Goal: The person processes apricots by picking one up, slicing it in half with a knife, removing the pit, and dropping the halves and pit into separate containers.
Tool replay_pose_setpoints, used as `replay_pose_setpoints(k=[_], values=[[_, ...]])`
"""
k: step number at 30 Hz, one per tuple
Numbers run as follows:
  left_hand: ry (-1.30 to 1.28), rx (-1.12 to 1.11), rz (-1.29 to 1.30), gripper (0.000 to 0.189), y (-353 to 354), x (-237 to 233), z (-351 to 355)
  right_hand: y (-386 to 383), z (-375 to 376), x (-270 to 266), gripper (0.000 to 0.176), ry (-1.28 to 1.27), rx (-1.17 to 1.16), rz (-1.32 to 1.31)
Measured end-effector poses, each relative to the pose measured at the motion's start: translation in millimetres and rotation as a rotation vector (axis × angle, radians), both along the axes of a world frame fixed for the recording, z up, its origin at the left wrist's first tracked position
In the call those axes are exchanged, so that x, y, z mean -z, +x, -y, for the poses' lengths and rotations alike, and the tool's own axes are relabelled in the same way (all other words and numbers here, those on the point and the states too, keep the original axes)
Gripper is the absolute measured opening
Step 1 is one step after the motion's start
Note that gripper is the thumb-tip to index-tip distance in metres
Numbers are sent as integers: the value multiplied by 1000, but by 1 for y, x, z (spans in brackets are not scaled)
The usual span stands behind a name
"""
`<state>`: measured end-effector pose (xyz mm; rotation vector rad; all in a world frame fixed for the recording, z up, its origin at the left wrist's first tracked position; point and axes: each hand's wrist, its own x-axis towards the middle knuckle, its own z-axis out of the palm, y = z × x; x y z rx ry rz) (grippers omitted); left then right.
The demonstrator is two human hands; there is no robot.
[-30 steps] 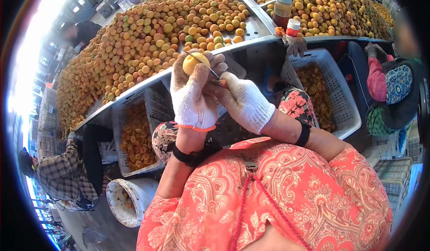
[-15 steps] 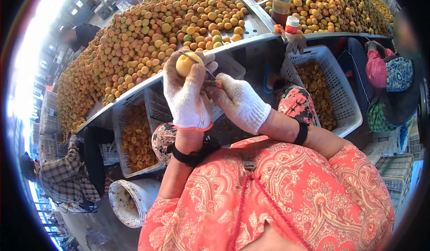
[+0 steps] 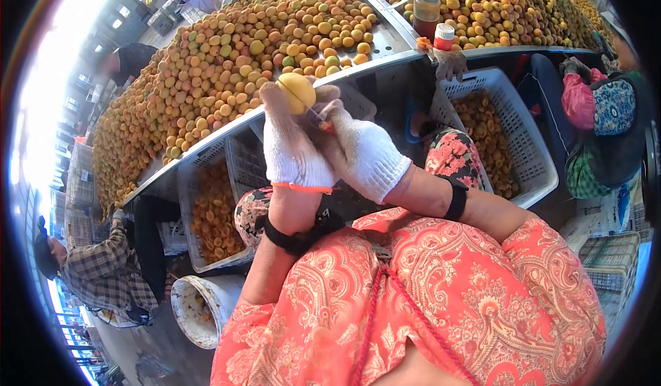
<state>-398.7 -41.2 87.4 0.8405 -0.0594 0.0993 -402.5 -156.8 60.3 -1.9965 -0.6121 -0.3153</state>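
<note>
My left hand, in a white knit glove with browned fingers, grips a yellow-orange apricot near the edge of the fruit-covered table. A dark cut line crosses the fruit. My right hand, gloved the same way, presses close beside it, closed round a small knife with a reddish handle. The blade is partly hidden by the fingers and reaches toward the apricot. Below the table edge, a crate of halved fruit stands at right and another crate at left.
Apricots are heaped on the metal table. A bottle and a red-and-white jar stand at its edge, near a used glove. A white bucket is at lower left. People sit at both sides.
The apricot has turned and moved slightly up and right in my left hand. My right hand has shifted a little left, closer to it.
</note>
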Motion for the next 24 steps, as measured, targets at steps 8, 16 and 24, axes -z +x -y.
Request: replay_pose_setpoints(k=[8,16,24], values=[[-157,41,-27,45,9,4,-11,5,6,2,18,-77,25,32],[211,-4,103,31,9,9,-7,11,9,10,27,-86,54,18],[-68,97,-123,53,19,14,-11,9,5,14,17,-101,82,63]])
